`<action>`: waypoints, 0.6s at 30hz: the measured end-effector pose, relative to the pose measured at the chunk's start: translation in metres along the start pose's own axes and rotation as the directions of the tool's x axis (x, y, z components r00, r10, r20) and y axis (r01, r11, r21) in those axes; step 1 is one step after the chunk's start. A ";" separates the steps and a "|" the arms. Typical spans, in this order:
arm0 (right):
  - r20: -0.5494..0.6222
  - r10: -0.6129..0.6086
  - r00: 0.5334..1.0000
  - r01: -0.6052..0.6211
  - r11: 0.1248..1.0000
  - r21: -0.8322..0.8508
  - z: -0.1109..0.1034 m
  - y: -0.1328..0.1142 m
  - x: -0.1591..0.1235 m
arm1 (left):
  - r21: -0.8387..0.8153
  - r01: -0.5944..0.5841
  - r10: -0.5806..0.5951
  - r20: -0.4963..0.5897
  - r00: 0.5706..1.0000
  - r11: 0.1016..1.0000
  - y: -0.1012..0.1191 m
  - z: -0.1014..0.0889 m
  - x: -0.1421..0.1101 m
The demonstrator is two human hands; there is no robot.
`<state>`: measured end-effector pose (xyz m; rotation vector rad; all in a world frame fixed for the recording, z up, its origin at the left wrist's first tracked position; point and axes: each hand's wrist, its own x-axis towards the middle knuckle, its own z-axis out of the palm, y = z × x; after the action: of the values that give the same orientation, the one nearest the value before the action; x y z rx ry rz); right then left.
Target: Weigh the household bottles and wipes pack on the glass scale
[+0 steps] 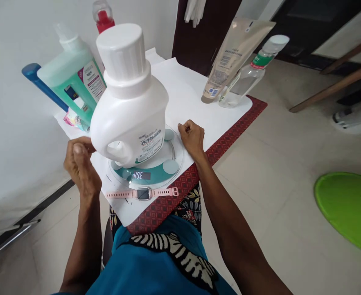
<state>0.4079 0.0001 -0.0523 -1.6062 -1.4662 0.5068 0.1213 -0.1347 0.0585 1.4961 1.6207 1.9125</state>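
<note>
A large white laundry detergent bottle (131,102) stands upright on a round glass digital scale (159,174), whose small display is lit. My left hand (82,164) is at the bottle's left side, thumb raised and fingers bent toward it. Some fingertips pass behind the bottle, so I cannot tell if they touch it. To the right of the scale, my right hand (192,137) rests on the white table covering, fingers curled in with nothing visible in them. In front of the scale lies a pink smartwatch (143,193), its strap stretched out flat.
Behind the bottle on the left are a green liquid bottle (73,78), a blue handle (43,86) and a red-necked bottle (104,20). A beige tube (226,61) and a clear bottle (244,84) stand at the far right. A green stool (349,209) is on the floor.
</note>
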 end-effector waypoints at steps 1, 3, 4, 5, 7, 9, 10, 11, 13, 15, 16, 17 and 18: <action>0.000 -0.009 1.000 0.009 1.000 0.023 -0.001 0.002 -0.001 | -0.017 -0.008 0.006 -0.080 0.997 1.000 -0.003 -0.006 -0.006; 0.005 -0.007 1.000 0.006 0.998 0.063 -0.003 0.004 -0.001 | -0.002 0.039 -0.039 -0.151 0.988 0.999 -0.009 -0.017 -0.020; 0.006 0.000 1.000 -0.001 0.997 0.077 -0.003 0.005 -0.001 | 0.016 0.076 -0.072 -0.161 0.984 0.997 -0.012 -0.022 -0.028; 0.006 0.006 1.000 -0.006 0.996 0.088 -0.004 0.005 -0.001 | 0.033 0.106 -0.100 -0.164 0.981 0.994 -0.014 -0.027 -0.036; 0.001 0.007 1.000 -0.007 0.994 0.110 -0.005 0.006 0.000 | 0.058 0.148 -0.139 -0.140 0.980 0.987 -0.017 -0.036 -0.050; -0.007 0.003 1.000 -0.002 0.991 0.130 -0.005 0.006 0.000 | 0.078 0.176 -0.167 -0.102 0.981 0.981 -0.019 -0.041 -0.059; -0.011 0.001 1.000 0.000 0.990 0.138 -0.005 0.006 0.000 | 0.083 0.189 -0.183 -0.080 0.980 0.978 -0.019 -0.043 -0.061; -0.014 0.001 1.000 0.001 0.989 0.145 -0.004 0.006 0.000 | 0.089 0.199 -0.194 -0.062 0.979 0.976 -0.019 -0.043 -0.061; -0.018 0.002 1.000 0.000 0.988 0.157 -0.004 0.006 -0.001 | 0.101 0.183 -0.180 -0.038 0.983 0.978 -0.019 -0.040 -0.057; -0.022 0.008 1.000 -0.004 0.986 0.168 -0.004 0.005 -0.002 | 0.085 0.108 -0.106 -0.023 0.994 0.990 -0.016 -0.032 -0.049; -0.024 0.011 1.000 -0.006 0.985 0.170 -0.004 0.005 -0.002 | 0.069 0.057 -0.056 -0.011 0.998 0.996 -0.014 -0.026 -0.044; -0.026 0.013 1.000 -0.008 0.985 0.170 -0.004 0.005 -0.001 | 0.046 0.006 -0.006 0.009 1.000 0.999 -0.012 -0.021 -0.039; -0.025 0.015 1.000 -0.010 0.985 0.170 -0.005 0.005 -0.001 | 0.025 -0.038 0.037 0.031 0.999 0.999 -0.010 -0.014 -0.034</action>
<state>0.4142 -0.0018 -0.0542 -1.4831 -1.3566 0.5990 0.1212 -0.1634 0.0338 1.5688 1.6218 1.8856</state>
